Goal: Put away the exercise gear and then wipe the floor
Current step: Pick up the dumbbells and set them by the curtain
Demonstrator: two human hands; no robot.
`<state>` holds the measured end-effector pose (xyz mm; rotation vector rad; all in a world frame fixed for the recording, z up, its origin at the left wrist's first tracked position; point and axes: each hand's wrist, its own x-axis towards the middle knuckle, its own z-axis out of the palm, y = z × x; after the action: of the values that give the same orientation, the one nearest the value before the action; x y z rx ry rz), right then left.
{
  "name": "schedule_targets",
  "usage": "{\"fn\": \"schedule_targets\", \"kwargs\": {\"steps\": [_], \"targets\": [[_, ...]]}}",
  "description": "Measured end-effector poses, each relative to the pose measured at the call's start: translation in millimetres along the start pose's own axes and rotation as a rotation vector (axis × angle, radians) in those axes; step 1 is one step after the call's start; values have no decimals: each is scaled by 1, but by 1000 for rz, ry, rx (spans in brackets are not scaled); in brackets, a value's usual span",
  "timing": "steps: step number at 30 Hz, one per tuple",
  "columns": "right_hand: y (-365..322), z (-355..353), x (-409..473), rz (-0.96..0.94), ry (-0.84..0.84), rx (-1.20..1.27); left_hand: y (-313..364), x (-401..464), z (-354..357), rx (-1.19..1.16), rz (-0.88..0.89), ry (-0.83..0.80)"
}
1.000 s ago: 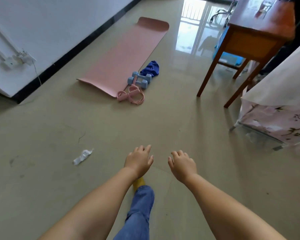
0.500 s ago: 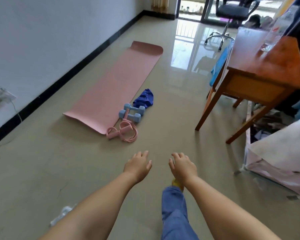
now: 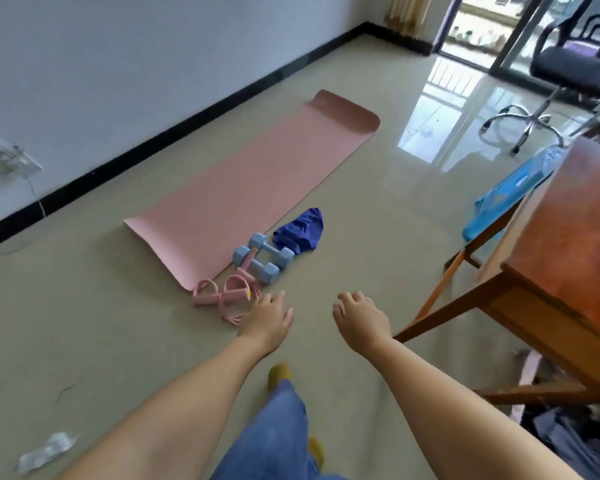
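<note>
A pink exercise mat lies flat on the beige tiled floor, running away toward the back. At its near right corner sit two light-blue dumbbells, a pink pull-rope exerciser and a crumpled blue cloth. My left hand hovers just right of the pink exerciser, fingers relaxed, holding nothing. My right hand hangs beside it, also relaxed with nothing in it. Both arms reach forward over my jeans leg and yellow sock.
A wooden table stands at the right, its legs close to my right arm. A blue board leans behind it. An office chair is at the back right. A crumpled white wrapper lies at lower left. A white wall with black skirting runs along the left.
I have walked toward the mat; the gear now lies much closer, just ahead of my hands. The wrapper has slid to the lower left. Both hands stay relaxed and hold nothing.
</note>
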<state>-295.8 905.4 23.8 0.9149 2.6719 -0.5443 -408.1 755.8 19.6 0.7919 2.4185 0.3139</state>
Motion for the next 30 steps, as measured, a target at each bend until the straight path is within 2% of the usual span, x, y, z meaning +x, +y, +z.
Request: {"fn": "schedule_targets", "kwargs": {"steps": [7, 12, 19, 22, 25, 30], "targets": [[-3, -43, 151, -108, -42, -56, 12, 128, -42, -115, -113, 63], [-10, -83, 244, -165, -82, -76, 18, 211, -86, -301, -265, 71], [-25, -109, 378, -244, -230, -149, 22, 302, -117, -419, -441, 93], [-43, -95, 439, -321, -337, -176, 6, 342, -111, -459, -590, 96], [-61, -65, 499, -391, -449, -199, -20, 391, -82, -648, -767, 106], [-66, 27, 580, -400, -603, -191, -71, 469, -5, -788, -910, 46]]}}
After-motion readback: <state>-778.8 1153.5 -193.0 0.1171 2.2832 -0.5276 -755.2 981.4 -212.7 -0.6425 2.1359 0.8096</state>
